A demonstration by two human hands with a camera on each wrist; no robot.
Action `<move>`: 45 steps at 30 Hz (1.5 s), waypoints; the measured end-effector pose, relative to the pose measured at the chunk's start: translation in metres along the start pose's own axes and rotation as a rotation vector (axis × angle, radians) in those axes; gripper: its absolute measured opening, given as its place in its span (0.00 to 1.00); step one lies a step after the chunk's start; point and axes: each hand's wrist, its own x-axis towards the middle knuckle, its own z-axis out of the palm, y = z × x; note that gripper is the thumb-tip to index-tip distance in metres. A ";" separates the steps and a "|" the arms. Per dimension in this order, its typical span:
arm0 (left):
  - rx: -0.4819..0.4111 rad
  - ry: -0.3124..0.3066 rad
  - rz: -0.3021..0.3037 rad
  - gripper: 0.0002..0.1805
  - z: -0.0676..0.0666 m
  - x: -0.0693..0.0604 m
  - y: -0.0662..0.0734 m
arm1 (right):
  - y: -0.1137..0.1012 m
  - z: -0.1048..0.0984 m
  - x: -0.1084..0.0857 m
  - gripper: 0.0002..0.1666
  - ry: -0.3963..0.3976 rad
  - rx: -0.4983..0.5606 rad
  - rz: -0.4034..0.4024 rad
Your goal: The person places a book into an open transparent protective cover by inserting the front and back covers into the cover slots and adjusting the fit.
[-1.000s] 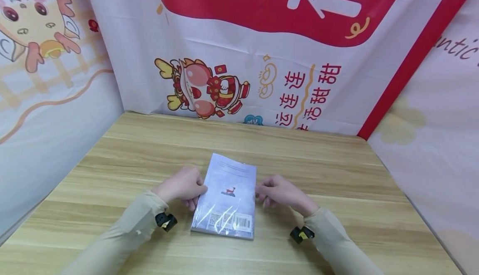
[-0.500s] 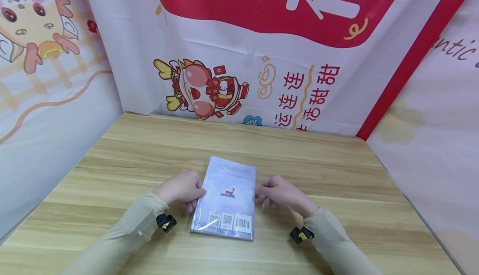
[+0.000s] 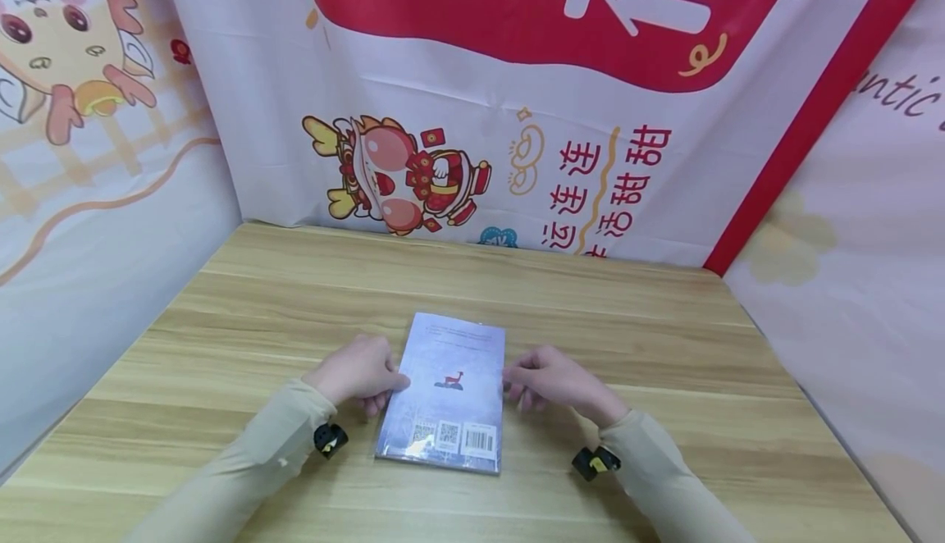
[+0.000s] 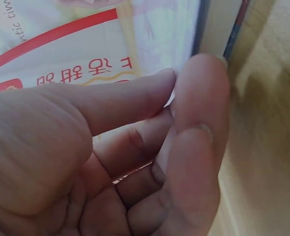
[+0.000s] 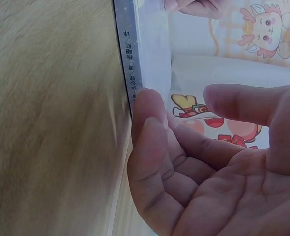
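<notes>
A book (image 3: 452, 403) with a glossy pale blue-violet cover lies flat on the wooden table, between both hands. A small red animal picture and several printed codes show on its face. My left hand (image 3: 362, 371) pinches its left edge; in the left wrist view the thumb (image 4: 140, 98) lies on the cover and the index fingertip is against the page side. On the other side, my right hand (image 3: 554, 379) has loosely curled fingers (image 5: 150, 132) touching the printed spine (image 5: 128, 54). The right thumb (image 5: 238, 103) stands apart from the book.
The wood-grain table (image 3: 295, 280) extends around the book. Behind it hangs a white and red printed cloth (image 3: 443, 75). More printed cloth walls stand at the left (image 3: 111, 190) and right (image 3: 834, 198). A small black device (image 3: 596, 463) is strapped at each wrist.
The book's far left corner has come down slightly, and the cover now looks flatter. My left hand shifts only a little; the right hand stays in place.
</notes>
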 end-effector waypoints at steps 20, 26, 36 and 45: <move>0.055 0.019 0.007 0.18 0.004 0.004 -0.004 | 0.011 -0.008 0.003 0.17 -0.002 0.247 0.104; 0.057 0.015 0.010 0.18 0.004 0.004 -0.003 | 0.011 -0.011 0.003 0.19 -0.014 0.437 0.100; 0.043 0.008 0.000 0.16 0.005 0.005 -0.003 | 0.007 -0.005 0.002 0.21 0.010 0.494 0.098; 0.050 0.011 0.008 0.15 0.005 0.006 -0.003 | 0.013 -0.008 0.008 0.24 -0.026 0.587 0.143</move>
